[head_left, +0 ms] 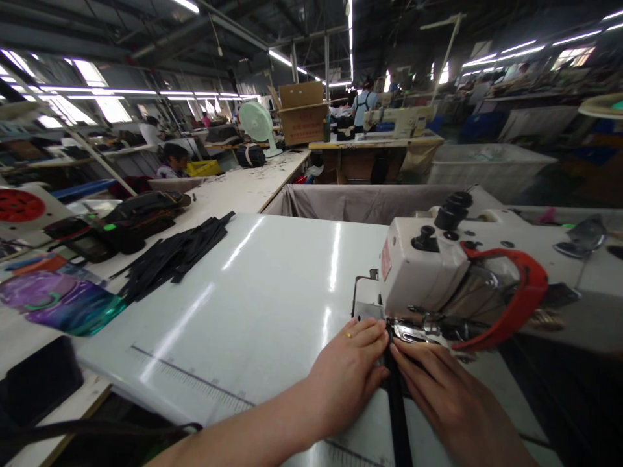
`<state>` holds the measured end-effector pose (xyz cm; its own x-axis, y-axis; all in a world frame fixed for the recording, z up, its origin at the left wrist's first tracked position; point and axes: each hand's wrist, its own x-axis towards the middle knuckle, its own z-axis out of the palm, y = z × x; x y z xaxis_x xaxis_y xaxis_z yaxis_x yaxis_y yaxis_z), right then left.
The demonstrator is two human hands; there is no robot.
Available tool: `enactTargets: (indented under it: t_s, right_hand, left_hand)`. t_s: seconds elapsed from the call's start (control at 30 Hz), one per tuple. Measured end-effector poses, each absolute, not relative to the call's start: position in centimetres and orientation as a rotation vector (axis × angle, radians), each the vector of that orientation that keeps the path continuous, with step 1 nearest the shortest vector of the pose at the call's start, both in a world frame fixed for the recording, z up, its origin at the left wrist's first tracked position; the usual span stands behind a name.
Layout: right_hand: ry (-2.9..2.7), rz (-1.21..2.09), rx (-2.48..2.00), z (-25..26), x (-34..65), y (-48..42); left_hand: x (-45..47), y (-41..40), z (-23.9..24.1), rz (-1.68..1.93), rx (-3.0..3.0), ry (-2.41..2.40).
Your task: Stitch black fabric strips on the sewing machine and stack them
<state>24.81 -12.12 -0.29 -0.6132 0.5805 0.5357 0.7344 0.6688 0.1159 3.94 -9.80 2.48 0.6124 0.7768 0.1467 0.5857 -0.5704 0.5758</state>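
While the black strap lies on the white surface with its end under the sewing machine, I keep my left hand and right hand flat beside it, mid-stitch I'd say, with steady straight feeding needed next.

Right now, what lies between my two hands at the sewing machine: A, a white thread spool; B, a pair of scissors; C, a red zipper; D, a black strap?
D: a black strap runs between the left hand and right hand up to the sewing machine.
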Motion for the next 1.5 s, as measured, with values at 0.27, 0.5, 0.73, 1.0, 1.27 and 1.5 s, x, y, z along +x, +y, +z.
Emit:
enactTargets:
  t_s: [0.27,0.5,0.73,1.0,1.27,1.5]
  right_hand:
    - [-2.378,-0.310,-1.030,0.3,24.6,-12.0]
    - [-2.396,-0.319,-1.025,0.5,24.4,-12.1]
    - [-2.404,-0.301,-1.067,0.4,24.3,-12.0]
    - [-2.408,-0.263,-1.059,0.8,24.1,-12.2]
    - [-2.364,-0.082,-1.011,1.1,24.5,-12.2]
    - [-2.353,0.229,-0.786,2.3,24.9,-13.1]
  left_hand:
    - [4.4,-9.9,2.8,0.519,2.379,1.096]
    - [4.5,-10.3,2.5,0.510,2.390,1.119]
    - [4.4,-9.9,2.5,0.520,2.436,1.091]
    - [4.1,-10.1,1.9,0.565,2.455,1.082]
    - [4.8,-8.8,2.2,0.602,2.449,1.116]
    - [5.1,-8.0,1.8,0.664,2.415,1.131]
